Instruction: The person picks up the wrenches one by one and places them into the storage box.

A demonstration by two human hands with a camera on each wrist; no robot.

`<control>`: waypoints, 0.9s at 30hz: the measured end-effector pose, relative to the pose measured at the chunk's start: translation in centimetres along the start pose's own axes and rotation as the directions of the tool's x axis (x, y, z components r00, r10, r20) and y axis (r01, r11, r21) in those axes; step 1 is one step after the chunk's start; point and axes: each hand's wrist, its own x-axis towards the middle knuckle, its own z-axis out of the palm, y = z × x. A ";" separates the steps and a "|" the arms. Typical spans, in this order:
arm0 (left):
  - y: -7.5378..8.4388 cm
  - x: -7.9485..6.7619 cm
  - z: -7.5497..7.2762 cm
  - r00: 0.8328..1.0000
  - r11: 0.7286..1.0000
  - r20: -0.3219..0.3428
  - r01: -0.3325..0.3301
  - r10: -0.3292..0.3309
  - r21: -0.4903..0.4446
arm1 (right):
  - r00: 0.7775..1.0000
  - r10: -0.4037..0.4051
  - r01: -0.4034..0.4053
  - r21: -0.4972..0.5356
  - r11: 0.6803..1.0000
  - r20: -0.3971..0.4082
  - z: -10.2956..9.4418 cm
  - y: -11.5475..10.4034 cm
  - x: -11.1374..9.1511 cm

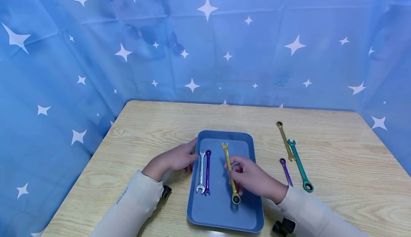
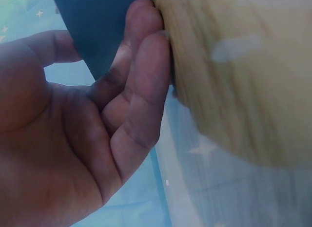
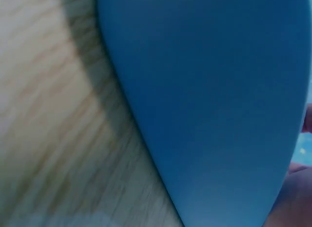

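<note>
A yellow combination wrench (image 1: 228, 161) hangs over the right half of the blue tray (image 1: 216, 213), its open end toward the far side. My right hand (image 1: 252, 177) pinches it near mid-length. In the right wrist view the tray wall fills the picture, and only a bit of that hand (image 3: 295, 198) shows. At the tray's left side, my left hand (image 1: 179, 157) grips the edge, thumb on the rim and fingers outside against the wall (image 2: 97, 27). Inside the tray, a silver open-ended wrench (image 1: 201, 172) and a purple wrench (image 1: 207, 172) lie side by side near the left wall.
To the right of the tray, a dull gold wrench (image 1: 284, 139), a green wrench (image 1: 300, 165) and another purple wrench (image 1: 285, 171) lie on the wooden table (image 1: 154, 122). The right sleeve partly covers that purple one. A blue star-patterned curtain (image 1: 250, 69) stands behind the table.
</note>
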 end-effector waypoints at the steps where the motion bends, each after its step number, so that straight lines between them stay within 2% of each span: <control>1: 0.0 0.0 0.0 1.000 1.000 0.000 0.002 -0.002 -0.002 | 1.000 0.000 0.000 -0.009 1.000 0.004 0.0 0.0 0.1; 14: -0.1 0.0 0.0 1.000 1.000 -0.007 0.009 -0.009 0.000 | 1.000 0.024 -0.024 -0.101 0.995 -0.004 0.2 0.4 0.7; 27: -0.3 0.1 0.1 1.000 1.000 -0.012 -0.025 0.026 0.013 | 0.999 0.014 -0.020 -0.121 0.992 -0.050 0.3 0.4 1.1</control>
